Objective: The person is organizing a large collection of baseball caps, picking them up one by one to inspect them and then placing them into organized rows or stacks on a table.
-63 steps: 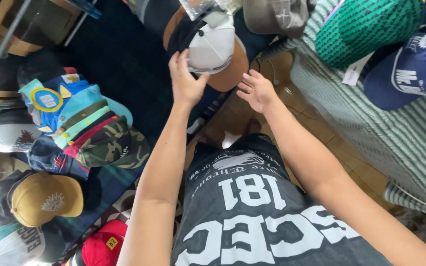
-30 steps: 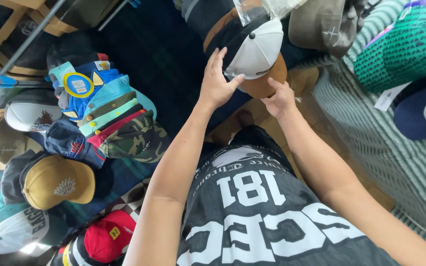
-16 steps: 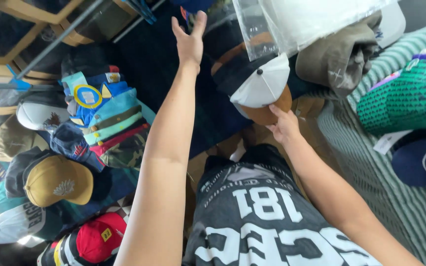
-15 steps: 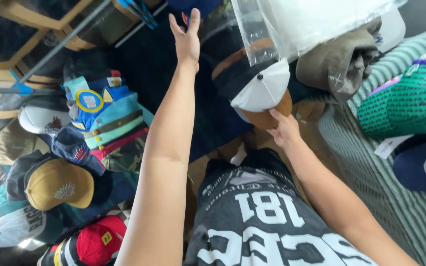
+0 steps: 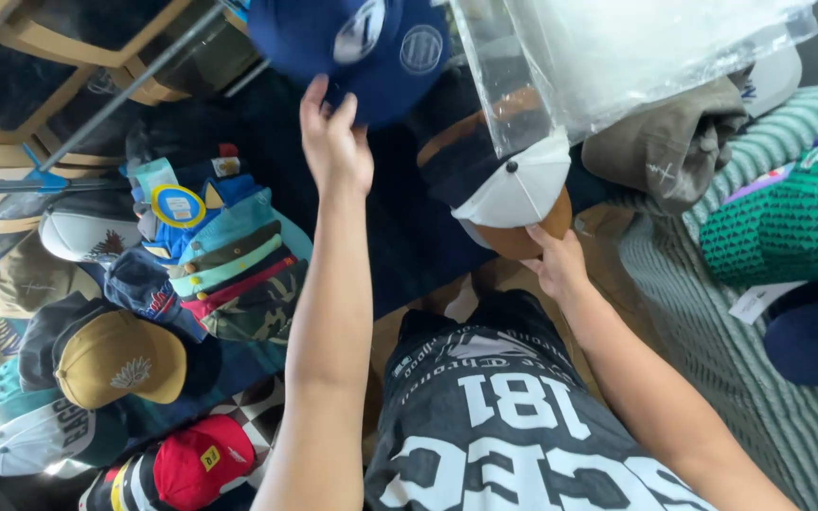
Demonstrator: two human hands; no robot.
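Note:
My left hand [image 5: 335,144] is raised high, its fingers closing on the lower edge of a navy blue cap [image 5: 357,49] with a round patch, hanging at the top of the view. My right hand [image 5: 553,265] stays lower and grips the brown brim of a white-and-brown cap [image 5: 515,201] at the bottom of a hanging stack. A clear plastic bag [image 5: 617,57] hangs over the top of that stack. A black garment with large white print [image 5: 494,426] lies below my arms.
Stacked caps [image 5: 224,260] in many colours fill the left. A tan cap [image 5: 115,355] and a red cap [image 5: 203,459] lie lower left. At right are a folded olive cap [image 5: 669,142], a green patterned cap [image 5: 788,218] and a striped green cloth [image 5: 712,312]. Wooden shelving [image 5: 59,47] is upper left.
My left hand left the white-and-brown cap and rose up and left to the navy cap. My right hand shifted onto the brown brim. The view tilted upward.

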